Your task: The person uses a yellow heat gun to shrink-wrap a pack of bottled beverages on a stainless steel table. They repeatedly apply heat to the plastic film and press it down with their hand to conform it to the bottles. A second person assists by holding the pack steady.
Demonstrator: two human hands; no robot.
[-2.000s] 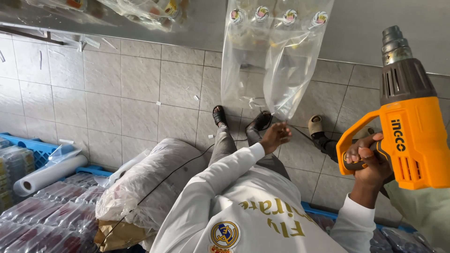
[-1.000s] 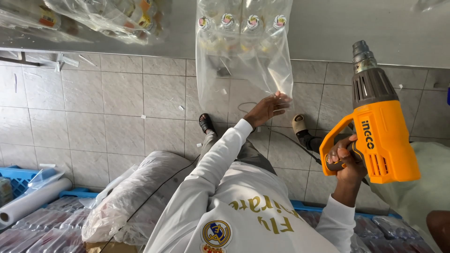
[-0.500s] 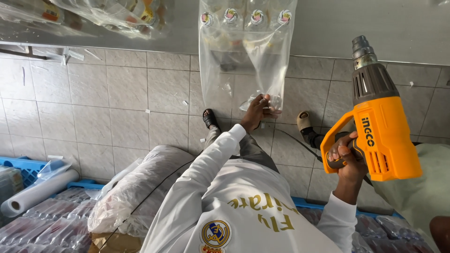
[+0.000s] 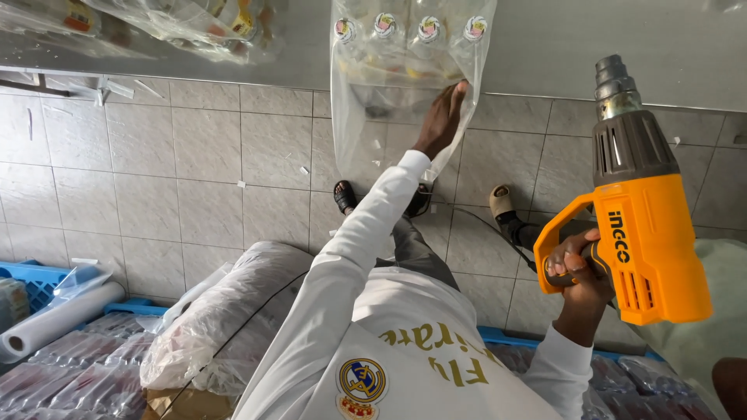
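Grey tile floor (image 4: 194, 179), steel tabletop (image 4: 545, 47); left hand (image 4: 440, 118) flat on clear bag (image 4: 405, 85), right hand (image 4: 576, 268) gripping heat gun (image 4: 646, 225).

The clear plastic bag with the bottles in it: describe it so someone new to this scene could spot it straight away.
Start at the grey table edge running across the top of the view. The clear plastic bag hangs over that edge above the tiled floor, with the left hand pressed flat on it. Unlike the crumpled bags further left, it shows four round bottle caps in a row.
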